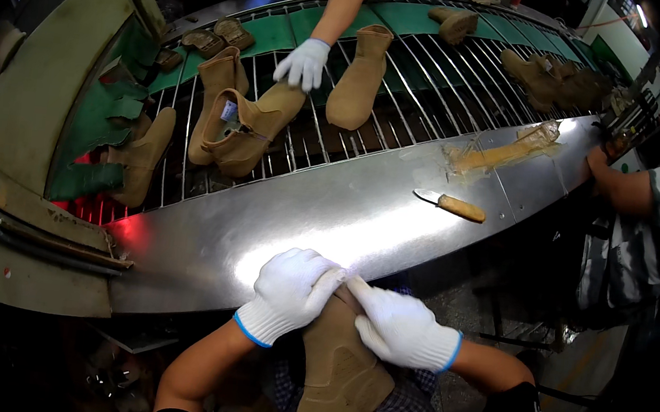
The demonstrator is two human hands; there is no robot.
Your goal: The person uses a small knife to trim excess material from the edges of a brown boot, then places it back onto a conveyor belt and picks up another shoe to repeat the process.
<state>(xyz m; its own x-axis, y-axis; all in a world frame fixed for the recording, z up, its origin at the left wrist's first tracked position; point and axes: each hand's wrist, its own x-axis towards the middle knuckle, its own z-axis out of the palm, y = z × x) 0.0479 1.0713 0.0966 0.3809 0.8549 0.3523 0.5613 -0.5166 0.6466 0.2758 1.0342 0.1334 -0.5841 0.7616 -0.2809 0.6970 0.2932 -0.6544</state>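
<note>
A tan boot [338, 366] rests upon my lap, its heel toward me and its other end at the metal table's edge. My left hand [290, 288], in a white knit glove with a blue cuff, is closed at the boot's far end. Opposite it, my right hand [402, 324], gloved alike, is closed on the same boot from the right side. The fingertips of both hands meet near the table edge; anything small pinched there cannot be made out. Beyond my right hand, a knife [459, 208] with a wooden handle lies on the metal surface.
Tan boots [358, 78] lie across a metal-rod conveyor [412, 95] beyond the steel ledge [206, 250]. A co-worker's gloved hand [304, 64] touches one boot there. Yellowish tape [502, 153] covers part of the ledge. Green torn flaps [90, 143] hang at a housing on the left.
</note>
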